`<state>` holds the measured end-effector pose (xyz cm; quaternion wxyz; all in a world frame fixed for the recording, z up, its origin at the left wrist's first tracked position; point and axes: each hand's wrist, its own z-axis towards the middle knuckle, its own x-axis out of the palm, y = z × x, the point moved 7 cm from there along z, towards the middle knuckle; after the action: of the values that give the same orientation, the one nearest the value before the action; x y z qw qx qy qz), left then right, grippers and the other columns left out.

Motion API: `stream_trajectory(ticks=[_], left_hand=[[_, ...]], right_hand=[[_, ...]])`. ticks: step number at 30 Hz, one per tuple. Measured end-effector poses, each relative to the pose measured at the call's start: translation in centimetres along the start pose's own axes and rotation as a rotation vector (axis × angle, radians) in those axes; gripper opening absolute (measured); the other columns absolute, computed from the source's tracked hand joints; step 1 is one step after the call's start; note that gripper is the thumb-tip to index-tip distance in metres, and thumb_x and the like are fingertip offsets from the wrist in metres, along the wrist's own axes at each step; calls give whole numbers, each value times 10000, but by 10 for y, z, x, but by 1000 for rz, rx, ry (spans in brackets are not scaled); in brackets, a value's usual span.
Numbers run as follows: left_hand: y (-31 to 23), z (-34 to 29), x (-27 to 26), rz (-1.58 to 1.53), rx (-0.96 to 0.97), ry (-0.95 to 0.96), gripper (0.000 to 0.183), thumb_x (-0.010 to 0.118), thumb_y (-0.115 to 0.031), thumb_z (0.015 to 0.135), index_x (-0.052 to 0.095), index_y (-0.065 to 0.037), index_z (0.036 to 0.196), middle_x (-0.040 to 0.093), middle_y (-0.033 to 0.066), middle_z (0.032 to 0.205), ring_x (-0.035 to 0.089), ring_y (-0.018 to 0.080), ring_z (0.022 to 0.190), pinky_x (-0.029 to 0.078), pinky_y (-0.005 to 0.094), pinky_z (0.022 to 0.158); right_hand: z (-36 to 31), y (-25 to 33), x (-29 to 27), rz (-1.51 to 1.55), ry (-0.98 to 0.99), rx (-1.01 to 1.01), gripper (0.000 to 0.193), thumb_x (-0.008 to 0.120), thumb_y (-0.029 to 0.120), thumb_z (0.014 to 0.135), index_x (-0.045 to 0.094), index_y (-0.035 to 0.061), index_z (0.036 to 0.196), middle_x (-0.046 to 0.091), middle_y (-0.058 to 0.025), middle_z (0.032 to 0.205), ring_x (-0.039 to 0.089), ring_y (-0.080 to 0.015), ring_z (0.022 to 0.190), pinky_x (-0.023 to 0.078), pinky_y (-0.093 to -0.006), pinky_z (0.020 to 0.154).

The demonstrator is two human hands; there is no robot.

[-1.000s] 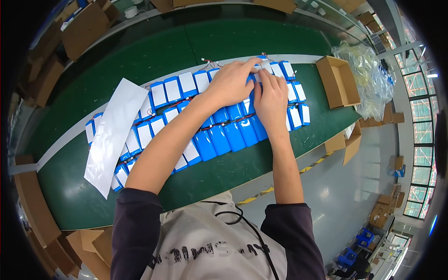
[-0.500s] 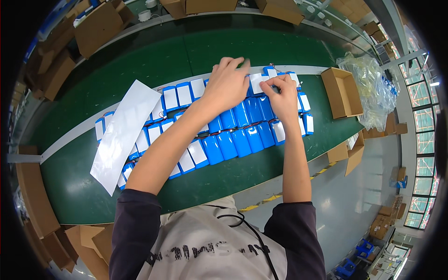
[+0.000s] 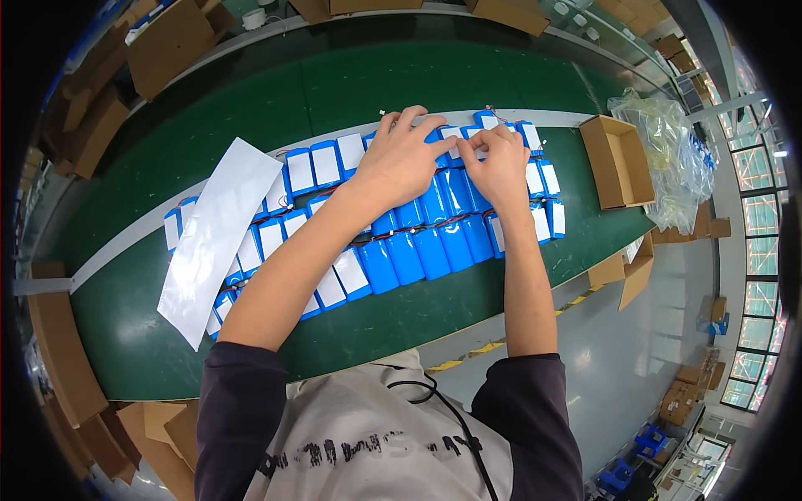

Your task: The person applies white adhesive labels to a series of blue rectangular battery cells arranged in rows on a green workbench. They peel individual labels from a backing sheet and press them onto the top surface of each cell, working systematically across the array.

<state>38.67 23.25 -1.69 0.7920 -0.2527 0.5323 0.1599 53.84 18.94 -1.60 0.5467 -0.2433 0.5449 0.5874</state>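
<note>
Rows of blue shrink-wrapped battery packs [image 3: 432, 255] with thin wires lie across the green bench, many bearing white rectangular stickers [image 3: 352, 270]. My left hand [image 3: 401, 163] rests over the far row, fingers spread, its thumb stretched toward my right hand. My right hand [image 3: 499, 167] is pinched, thumb against forefinger, at a white sticker [image 3: 452, 134] on a far-row pack. The fingers partly cover that sticker, so how much of it is stuck down is unclear. A large glossy white sheet [image 3: 219, 242] lies slantwise over the packs at the left.
Right of the packs stands an open cardboard box [image 3: 616, 163], beside clear plastic bags [image 3: 664, 167]. More cartons [image 3: 175, 50] line the far left. A pale strip [image 3: 117, 255] runs along the bench behind the packs. The green bench top [image 3: 368, 71] extends beyond it.
The white sticker between my hands, largely exposed before, now shows less and sits by my right fingertips. My right hand has shifted slightly left and its fingers have closed in; the left fingers moved slightly.
</note>
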Motion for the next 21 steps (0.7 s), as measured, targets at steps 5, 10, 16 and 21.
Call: stream_trajectory(ticks=[5,10,16,21], left_hand=[[-1,3,4,39,54,20,455,666,-92,927,681,-181,1373,573,47,1534,415,307,1495,260,565,1257],[-4,-13,-5,188,128,-40,495,632,-104,939,597,-63,1432,589,130,1503,435,301,1494,281,561,1246],[14,-111,-125,208,-46,-106,544,741,-170,877,611,-19,1383,666,142,1250,599,333,1223,466,454,1064],[61,-266,-172,295,-508,-84,445,781,-221,880,676,-42,1274,659,111,1116,617,320,1117,514,453,971]], right_hand=[[-4,29,-32,-163,-87,-165,395,798,254,861,722,47,1189,681,-137,1176,583,-338,1147,435,-522,944],[-40,33,-3,-181,31,-472,528,695,292,976,602,57,1440,556,-120,1533,367,-402,1499,266,-585,1214],[-48,62,-31,-147,77,-415,511,616,292,1037,557,81,1499,500,-114,1595,291,-380,1560,190,-597,1266],[-86,121,-40,397,96,-443,302,531,186,1039,708,55,1246,640,-121,1405,482,-352,1401,364,-478,1178]])
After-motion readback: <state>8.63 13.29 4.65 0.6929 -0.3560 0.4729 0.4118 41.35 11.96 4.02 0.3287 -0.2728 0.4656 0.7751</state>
